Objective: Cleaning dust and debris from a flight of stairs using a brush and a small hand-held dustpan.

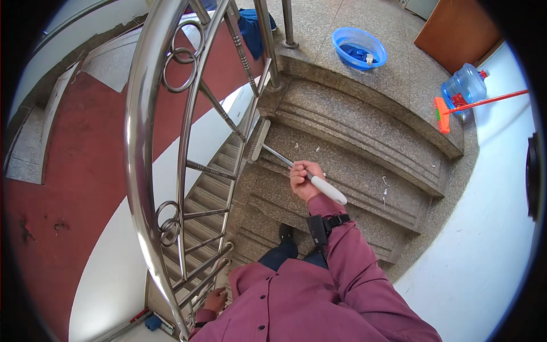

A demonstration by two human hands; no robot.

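Note:
My right hand point(306, 178) is closed around the metal shaft of a long-handled scrub brush point(327, 190), just above its white grip. The narrow, pale brush head point(260, 140) rests on a speckled stone step point(319, 148), at its left end near the railing. My left hand point(215, 300) hangs low beside the metal railing point(138, 142); its fingers are small and partly hidden, so I cannot tell whether they grip a bar. Small white scraps point(384, 191) lie scattered on the steps to the right of the brush.
On the landing above stand a blue basin point(376, 43) with dark blue cloth in it, a clear water jug point(468, 82) and an orange broom point(443, 115). A white wall point(467, 239) borders the right side. Lower stairs point(205, 202) descend beyond the railing; my feet are on the steps.

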